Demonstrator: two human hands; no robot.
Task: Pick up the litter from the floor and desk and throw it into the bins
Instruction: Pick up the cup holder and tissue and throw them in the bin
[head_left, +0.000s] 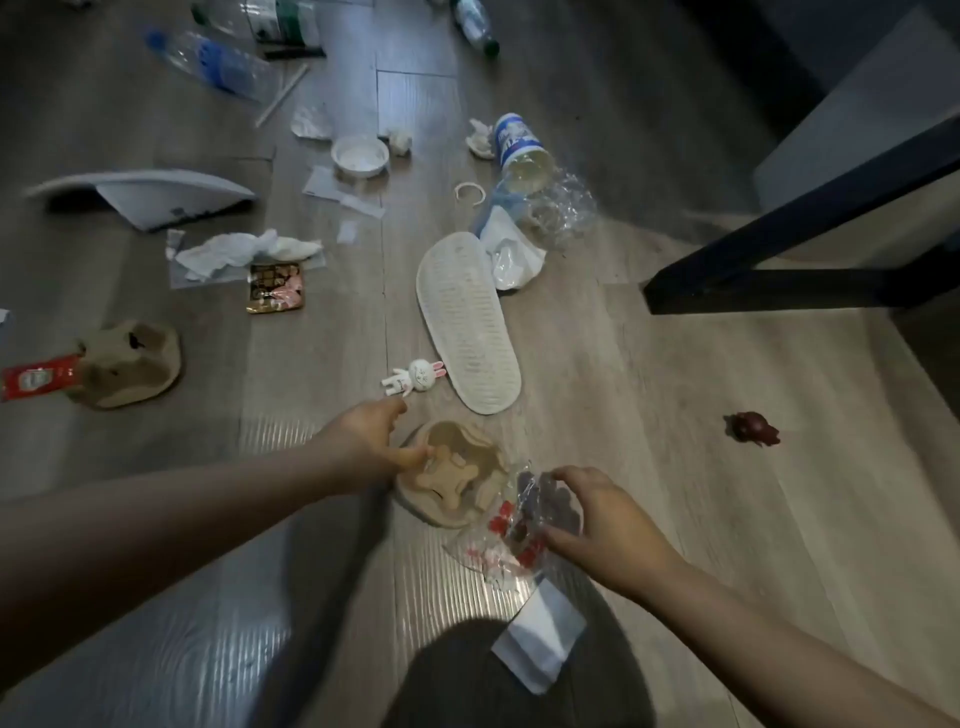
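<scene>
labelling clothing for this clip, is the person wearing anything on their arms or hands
Nothing shows: the left hand and right hand are bare, without gloves, and both forearms are uncovered to the frame edge, with no sleeve, watch or bracelet visible.

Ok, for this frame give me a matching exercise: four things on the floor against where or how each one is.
Things
1. slipper
2. pulp cup carrier
3. clear wrapper
4. ketchup sachet

Place or state
A. gripped at its rim by the left hand
B. at the far left edge of the view
C. lying sole up
D. held in the right hand

Pairs: 1-C, 2-A, 3-D, 4-B
</scene>
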